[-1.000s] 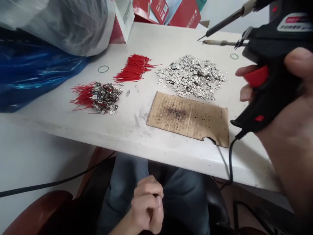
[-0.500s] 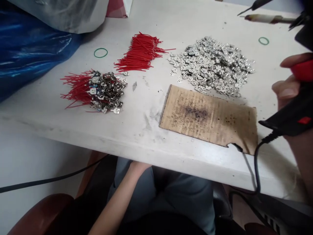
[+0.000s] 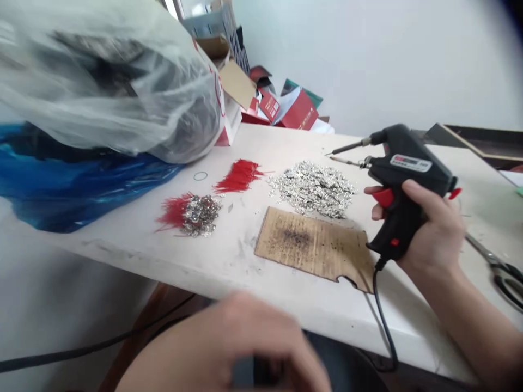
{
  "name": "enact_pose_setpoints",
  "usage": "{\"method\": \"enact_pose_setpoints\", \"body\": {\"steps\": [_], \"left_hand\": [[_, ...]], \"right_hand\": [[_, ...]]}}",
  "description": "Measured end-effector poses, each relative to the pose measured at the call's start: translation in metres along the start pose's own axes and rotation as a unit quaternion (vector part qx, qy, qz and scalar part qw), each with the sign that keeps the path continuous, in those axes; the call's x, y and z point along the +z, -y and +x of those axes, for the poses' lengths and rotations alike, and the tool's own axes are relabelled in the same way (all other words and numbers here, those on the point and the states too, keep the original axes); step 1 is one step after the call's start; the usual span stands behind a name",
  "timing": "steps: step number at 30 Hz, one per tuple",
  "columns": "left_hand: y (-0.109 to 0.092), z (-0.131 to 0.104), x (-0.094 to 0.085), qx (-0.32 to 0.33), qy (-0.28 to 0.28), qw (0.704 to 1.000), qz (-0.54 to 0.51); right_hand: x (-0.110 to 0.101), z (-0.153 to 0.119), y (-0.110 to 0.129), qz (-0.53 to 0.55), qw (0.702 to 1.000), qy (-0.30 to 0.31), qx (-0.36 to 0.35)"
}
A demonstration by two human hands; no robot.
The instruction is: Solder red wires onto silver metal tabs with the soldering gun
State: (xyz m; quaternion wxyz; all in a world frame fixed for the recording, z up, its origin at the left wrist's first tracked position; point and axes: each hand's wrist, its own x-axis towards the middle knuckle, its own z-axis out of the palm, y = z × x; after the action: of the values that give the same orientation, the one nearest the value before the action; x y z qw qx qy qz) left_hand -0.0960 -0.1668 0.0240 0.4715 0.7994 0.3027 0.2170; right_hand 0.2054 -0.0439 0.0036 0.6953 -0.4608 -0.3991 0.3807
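Note:
My right hand (image 3: 439, 239) is wrapped round the grip of a black soldering gun (image 3: 402, 171) with a red trigger. Its tip points left, above the far side of a pile of small metal contact plates (image 3: 314, 188). Low in the picture, close to the camera, my left hand (image 3: 245, 337) is smeared by motion, so its fingers are unclear. A scorched piece of cardboard (image 3: 314, 247) lies in front of the metal pile. Left of it are a bundle of red wires (image 3: 239, 175) and a heap of metal plates with red wires attached (image 3: 196, 214).
Bulging plastic bags (image 3: 175, 109) take up the left of the white table (image 3: 229, 261). Red boxes (image 3: 300, 109) stand at the back by the wall. Scissors (image 3: 496, 264) lie at the right, and the gun's cord (image 3: 384, 321) hangs over the front edge.
The view has tilted up, showing the wall and boxes. My left hand has risen from my lap towards the camera. The soldering gun, still in my right hand, now shows whole.

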Motion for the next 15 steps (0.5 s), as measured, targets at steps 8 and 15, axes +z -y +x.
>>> {"method": "enact_pose_setpoints", "body": {"steps": [8,15], "left_hand": [[0.001,0.133,-0.070,-0.084,-0.021,0.940,0.329],[0.040,0.128,-0.057,-0.137,0.037,0.942,0.304]], "right_hand": [[-0.011,0.018,-0.004,0.056,0.996,-0.056,0.029],[-0.015,0.025,-0.008,0.072,0.995,-0.066,0.031]]}}
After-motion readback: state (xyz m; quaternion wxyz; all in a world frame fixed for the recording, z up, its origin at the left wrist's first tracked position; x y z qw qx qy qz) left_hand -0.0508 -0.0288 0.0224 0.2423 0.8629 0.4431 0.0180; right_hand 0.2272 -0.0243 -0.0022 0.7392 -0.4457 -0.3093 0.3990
